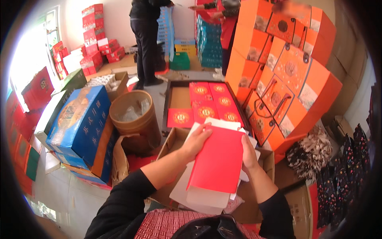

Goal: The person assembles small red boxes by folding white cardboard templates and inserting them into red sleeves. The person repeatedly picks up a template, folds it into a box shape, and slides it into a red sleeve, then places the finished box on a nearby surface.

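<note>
Between my two hands is a red cardboard box [218, 157], tilted lengthwise away from me, with pale flaps standing out at its near end. My left hand [197, 140] grips its upper left edge, thumb on the red face. Along the right side my right hand [249, 153] closes on the box, its fingers partly hidden. Below it, white card pieces [181, 189] lie over an open brown carton [171, 144]. Just beyond, a dark-rimmed tray [167, 92] holds several flat red boxes [206, 112] with round gold patterns.
On the right rise stacked orange gift boxes [290, 67] with dark cord handles. A brown bin [137, 119] containing clear plastic stands at left, beside a blue carton [79, 123]. Two people [145, 40] stand at the back near teal boxes [209, 44]. Dark floral fabric [344, 175] hangs lower right.
</note>
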{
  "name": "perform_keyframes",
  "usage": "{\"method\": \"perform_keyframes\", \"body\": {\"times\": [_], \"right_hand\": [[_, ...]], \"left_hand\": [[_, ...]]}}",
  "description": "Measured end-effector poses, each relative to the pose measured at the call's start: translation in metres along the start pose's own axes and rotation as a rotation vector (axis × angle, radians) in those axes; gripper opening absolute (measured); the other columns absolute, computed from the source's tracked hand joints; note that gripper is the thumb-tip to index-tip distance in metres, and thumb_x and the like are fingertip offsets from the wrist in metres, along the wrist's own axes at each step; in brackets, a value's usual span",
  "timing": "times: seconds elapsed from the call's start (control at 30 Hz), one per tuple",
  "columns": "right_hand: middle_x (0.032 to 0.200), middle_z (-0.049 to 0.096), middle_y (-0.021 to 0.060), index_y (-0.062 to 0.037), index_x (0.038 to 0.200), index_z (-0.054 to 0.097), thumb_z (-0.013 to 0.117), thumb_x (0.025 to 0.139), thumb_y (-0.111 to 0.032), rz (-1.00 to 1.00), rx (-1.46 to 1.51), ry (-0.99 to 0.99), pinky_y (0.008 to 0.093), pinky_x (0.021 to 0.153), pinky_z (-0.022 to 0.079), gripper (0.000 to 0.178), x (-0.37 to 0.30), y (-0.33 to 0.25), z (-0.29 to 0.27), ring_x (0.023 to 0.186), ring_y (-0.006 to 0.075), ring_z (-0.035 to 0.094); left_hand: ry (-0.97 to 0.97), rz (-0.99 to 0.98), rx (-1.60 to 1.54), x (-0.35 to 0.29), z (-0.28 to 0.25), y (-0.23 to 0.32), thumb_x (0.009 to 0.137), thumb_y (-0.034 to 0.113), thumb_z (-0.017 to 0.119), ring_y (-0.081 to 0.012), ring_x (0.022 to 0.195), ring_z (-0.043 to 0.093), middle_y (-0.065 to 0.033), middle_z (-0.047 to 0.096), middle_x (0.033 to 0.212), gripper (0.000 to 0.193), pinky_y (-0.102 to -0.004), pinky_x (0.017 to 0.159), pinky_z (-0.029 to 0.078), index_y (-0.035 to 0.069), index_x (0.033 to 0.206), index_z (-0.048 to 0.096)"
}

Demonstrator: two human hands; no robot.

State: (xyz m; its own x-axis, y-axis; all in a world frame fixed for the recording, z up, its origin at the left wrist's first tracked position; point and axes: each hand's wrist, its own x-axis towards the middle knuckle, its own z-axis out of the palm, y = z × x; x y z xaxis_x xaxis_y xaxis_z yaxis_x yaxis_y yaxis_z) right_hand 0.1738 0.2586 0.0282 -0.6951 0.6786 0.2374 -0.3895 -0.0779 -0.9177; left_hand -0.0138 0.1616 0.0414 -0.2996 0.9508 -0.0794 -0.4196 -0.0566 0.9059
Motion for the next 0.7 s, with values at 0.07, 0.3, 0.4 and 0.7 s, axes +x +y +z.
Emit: {"method": "perform_keyframes", "body": {"times": [0.07,0.3,0.4,0.7], "right_hand": [[0.137,0.045,0.0110,0.0022,0.139,0.037,0.032,0.104,-0.028,-0.031,-0.006,0.057,0.0309,0.107,0.032,0.047,-0.011,0.020,-0.005,0.127,0.0174,0.041],[0.127,0.054,0.0070,-0.0010,0.141,0.038,0.040,0.103,-0.031,0.162,0.076,0.054,0.0302,0.100,0.040,0.049,-0.029,0.026,0.008,0.114,0.0130,0.052],[0.130,0.051,0.0069,-0.0016,0.141,0.038,0.049,0.100,-0.033,0.092,-0.028,0.071,0.0317,0.101,0.038,0.053,-0.030,0.027,0.007,0.117,0.0134,0.050],[0.123,0.053,0.0089,0.0020,0.132,0.050,0.063,0.092,-0.031,-0.254,-0.204,0.092,0.0301,0.098,0.038,0.053,-0.037,0.011,0.030,0.113,0.0160,0.050]], "left_hand": [[0.054,0.009,0.028,-0.007,0.000,-0.006,0.098,0.020,0.049,-0.0154,0.096,0.060,-0.0073,0.062,0.106,0.034,-0.0295,0.086,0.050,0.002,0.127,0.053],[0.052,0.007,-0.096,-0.023,-0.032,-0.025,0.097,0.017,0.052,-0.0126,0.099,0.060,-0.0092,0.062,0.112,0.035,-0.0251,0.087,0.049,-0.004,0.125,0.054],[0.009,0.047,-0.082,-0.024,-0.035,-0.026,0.098,0.017,0.052,-0.0121,0.100,0.059,-0.0081,0.062,0.113,0.035,-0.0248,0.088,0.048,-0.004,0.126,0.054],[0.018,0.136,0.090,-0.049,-0.024,-0.011,0.101,0.014,0.044,-0.0098,0.099,0.059,-0.0059,0.061,0.110,0.033,-0.0239,0.086,0.047,-0.002,0.127,0.053]]}}
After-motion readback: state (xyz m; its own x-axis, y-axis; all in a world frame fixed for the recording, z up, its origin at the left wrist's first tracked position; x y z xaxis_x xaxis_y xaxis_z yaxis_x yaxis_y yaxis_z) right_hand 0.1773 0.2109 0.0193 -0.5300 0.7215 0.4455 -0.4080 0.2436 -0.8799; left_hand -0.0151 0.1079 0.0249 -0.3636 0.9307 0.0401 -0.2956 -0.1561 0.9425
